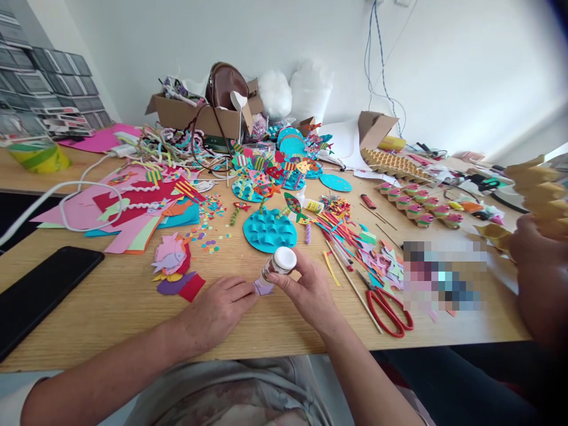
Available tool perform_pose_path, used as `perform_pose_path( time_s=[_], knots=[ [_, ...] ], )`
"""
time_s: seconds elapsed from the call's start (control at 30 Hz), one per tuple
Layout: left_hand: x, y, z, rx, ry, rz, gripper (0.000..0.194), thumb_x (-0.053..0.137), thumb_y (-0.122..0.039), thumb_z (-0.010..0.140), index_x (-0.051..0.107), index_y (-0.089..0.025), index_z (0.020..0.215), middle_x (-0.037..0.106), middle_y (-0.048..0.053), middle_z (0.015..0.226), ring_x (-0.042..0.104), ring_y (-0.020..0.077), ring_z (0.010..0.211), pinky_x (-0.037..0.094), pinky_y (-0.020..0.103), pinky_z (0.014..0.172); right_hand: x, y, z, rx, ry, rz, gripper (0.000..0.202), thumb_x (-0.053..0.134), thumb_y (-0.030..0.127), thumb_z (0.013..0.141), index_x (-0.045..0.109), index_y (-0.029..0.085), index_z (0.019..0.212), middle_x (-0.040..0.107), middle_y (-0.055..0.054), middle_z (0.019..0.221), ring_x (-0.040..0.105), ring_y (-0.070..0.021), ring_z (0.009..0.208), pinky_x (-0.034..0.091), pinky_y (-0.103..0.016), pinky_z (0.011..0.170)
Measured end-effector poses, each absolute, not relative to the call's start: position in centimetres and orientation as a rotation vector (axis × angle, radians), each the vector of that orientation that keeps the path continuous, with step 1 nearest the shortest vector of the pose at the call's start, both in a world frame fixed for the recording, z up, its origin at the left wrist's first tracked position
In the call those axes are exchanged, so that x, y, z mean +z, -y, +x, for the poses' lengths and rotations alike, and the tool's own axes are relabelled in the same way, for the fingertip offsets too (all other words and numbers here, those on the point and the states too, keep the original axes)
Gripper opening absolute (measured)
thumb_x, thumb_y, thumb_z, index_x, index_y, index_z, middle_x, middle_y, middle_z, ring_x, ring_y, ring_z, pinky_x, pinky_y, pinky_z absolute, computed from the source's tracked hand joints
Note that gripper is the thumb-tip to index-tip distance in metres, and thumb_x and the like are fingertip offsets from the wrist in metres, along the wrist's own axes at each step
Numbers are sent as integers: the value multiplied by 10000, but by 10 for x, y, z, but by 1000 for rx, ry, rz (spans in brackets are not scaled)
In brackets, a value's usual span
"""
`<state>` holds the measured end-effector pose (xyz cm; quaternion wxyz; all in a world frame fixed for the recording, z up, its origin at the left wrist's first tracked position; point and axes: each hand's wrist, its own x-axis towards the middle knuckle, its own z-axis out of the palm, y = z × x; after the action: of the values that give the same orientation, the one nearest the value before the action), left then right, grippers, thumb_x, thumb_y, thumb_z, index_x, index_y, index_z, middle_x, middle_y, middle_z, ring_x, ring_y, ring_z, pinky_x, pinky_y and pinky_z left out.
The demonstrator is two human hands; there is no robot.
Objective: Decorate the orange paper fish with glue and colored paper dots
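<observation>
white-capped glue bottle (279, 263) sits tilted in the right hand (308, 293), fingers curled closed around it, near the front edge of the wooden table (110, 307). left hand (217, 310) lies flat, fingertips pressing a small lilac paper piece (262, 287) just under the bottle. bare wood opens to the left, up to a black phone (39, 293); red scissors (388, 307) and skewers crowd the right. a teal wavy disc (270, 229) lies just behind.

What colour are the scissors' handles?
Red; the scissors lie right of the right hand, head view.
</observation>
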<state>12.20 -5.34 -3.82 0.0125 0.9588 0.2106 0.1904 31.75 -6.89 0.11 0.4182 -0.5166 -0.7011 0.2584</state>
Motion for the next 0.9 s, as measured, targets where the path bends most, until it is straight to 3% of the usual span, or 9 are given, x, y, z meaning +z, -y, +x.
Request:
perform_pose_path(
  time_s=[0.9],
  knots=[
    [-41,52,124,772,-643,3070,266,350,-99,880,598,-113,974,642,82,928,558,201,869,508,356,752,0,72,322,712,1665,-1275,142,594,315,782,558,183,819,593,-18,762,534,-159,700,412,-277,636]
  ],
)
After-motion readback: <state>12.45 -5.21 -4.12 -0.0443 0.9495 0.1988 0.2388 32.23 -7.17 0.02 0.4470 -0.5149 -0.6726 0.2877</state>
